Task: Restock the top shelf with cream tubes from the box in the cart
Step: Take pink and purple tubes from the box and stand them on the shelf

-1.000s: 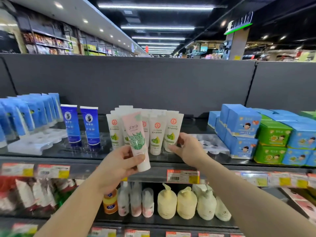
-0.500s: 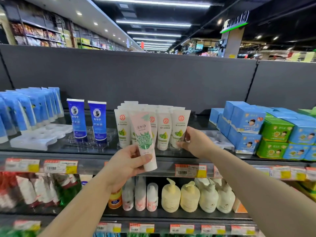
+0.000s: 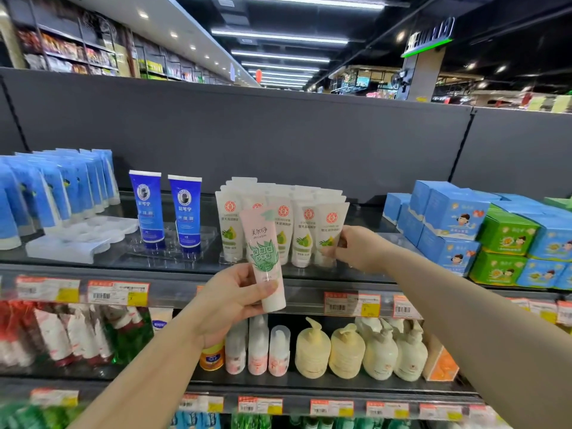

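My left hand (image 3: 229,300) holds a pink cream tube (image 3: 263,252) with green leaf print upright, cap down, just in front of the top shelf (image 3: 173,266). Behind it stand several white cream tubes (image 3: 297,230) with red logos in a clear tray. My right hand (image 3: 356,247) grips the rightmost white tube (image 3: 329,226) of that group near its base. The cart and its box are out of view.
Two dark blue tubes (image 3: 165,209) stand left of the white ones, with light blue tubes (image 3: 55,187) and an empty clear tray (image 3: 83,236) further left. Blue and green boxes (image 3: 483,230) fill the shelf's right. Pump bottles (image 3: 346,351) sit on the shelf below.
The view has drifted slightly so the shelf sits higher and closer. My right hand stays on the rightmost white tube; my left hand keeps the pink tube in front of the group.
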